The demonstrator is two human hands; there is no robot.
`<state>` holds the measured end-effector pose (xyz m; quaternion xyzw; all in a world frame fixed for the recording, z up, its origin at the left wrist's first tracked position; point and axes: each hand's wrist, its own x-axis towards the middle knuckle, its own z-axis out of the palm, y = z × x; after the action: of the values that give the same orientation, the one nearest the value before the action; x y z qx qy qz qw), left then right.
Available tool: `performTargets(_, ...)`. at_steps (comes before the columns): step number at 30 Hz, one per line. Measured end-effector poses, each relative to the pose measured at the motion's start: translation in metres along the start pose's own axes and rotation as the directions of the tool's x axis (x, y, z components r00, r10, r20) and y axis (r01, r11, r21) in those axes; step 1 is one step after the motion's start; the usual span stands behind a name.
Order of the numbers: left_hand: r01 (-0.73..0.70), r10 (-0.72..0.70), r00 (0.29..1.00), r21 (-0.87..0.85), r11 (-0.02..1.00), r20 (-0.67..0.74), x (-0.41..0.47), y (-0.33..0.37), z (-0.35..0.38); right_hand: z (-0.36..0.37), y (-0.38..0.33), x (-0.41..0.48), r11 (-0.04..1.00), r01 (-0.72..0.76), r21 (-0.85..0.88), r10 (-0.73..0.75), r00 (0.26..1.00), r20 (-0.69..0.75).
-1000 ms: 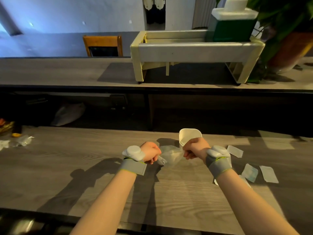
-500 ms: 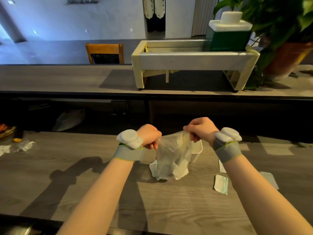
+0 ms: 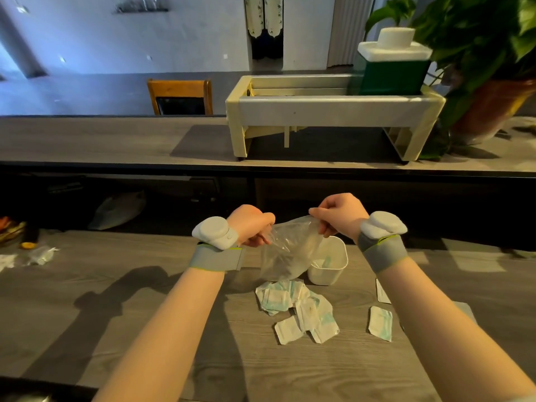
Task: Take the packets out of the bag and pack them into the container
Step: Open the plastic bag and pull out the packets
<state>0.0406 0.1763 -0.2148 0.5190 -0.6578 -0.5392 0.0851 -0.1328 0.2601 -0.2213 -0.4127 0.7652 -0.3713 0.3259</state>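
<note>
A clear plastic bag (image 3: 285, 250) hangs above the table, held up by both hands. My left hand (image 3: 251, 224) grips its left corner and my right hand (image 3: 339, 214) pinches its right corner. The bag looks empty and hangs upside down. Below it lies a heap of white and pale green packets (image 3: 298, 309) on the wooden table. Two more packets (image 3: 380, 322) lie to the right, near my right forearm. A small white container (image 3: 333, 269) stands upright just behind the bag, with at least one packet inside.
A cream-coloured rack (image 3: 333, 111) with a green and white jug (image 3: 391, 68) stands on the far counter beside a potted plant (image 3: 490, 91). Crumpled wrappers (image 3: 40, 253) lie at the table's far left. A dark gap separates the two surfaces.
The bag was lifted from the table and turned over. The packets fell out of it into a heap on the table. Both hands rose with it.
</note>
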Motion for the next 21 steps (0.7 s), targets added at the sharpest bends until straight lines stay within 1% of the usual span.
performTargets(2, 0.003, -0.003, 1.0, -0.022, 1.0, 0.005, 0.001, -0.003, 0.0, 0.005, 0.001, 0.001, 0.999, -0.013, 0.04, 0.013, 1.0, 0.023)
performTargets(5, -0.023, 0.023, 1.0, 0.026, 0.999, 0.018, 0.004, -0.008, 0.001, 0.01, 0.003, 0.003, 0.989, -0.027, 0.144, 0.022, 0.999, 0.037)
performTargets(9, -0.048, 0.049, 0.999, 0.07, 0.996, -0.007, 0.007, -0.013, 0.0, 0.013, 0.006, 0.008, 0.993, -0.02, 0.116, 0.015, 0.999, 0.044)
performTargets(12, -0.088, 0.093, 0.995, 0.107, 0.99, -0.043, 0.008, -0.019, -0.005, 0.019, 0.004, 0.014, 0.992, 0.017, 0.124, -0.022, 0.999, 0.039)
performTargets(16, -0.124, 0.152, 0.977, 0.19, 0.974, -0.146, 0.009, -0.034, -0.017, 0.038, -0.001, 0.018, 0.989, 0.085, 0.122, -0.096, 0.992, 0.085)
performTargets(18, -0.109, 0.156, 0.964, 0.214, 0.971, -0.217, 0.011, -0.047, -0.023, 0.052, 0.001, 0.019, 0.988, 0.106, 0.109, -0.119, 0.986, 0.121)
performTargets(21, -0.026, 0.104, 0.941, 0.238, 0.971, -0.323, 0.012, -0.073, -0.034, 0.085, 0.009, 0.021, 0.99, 0.116, 0.078, -0.128, 0.975, 0.184)
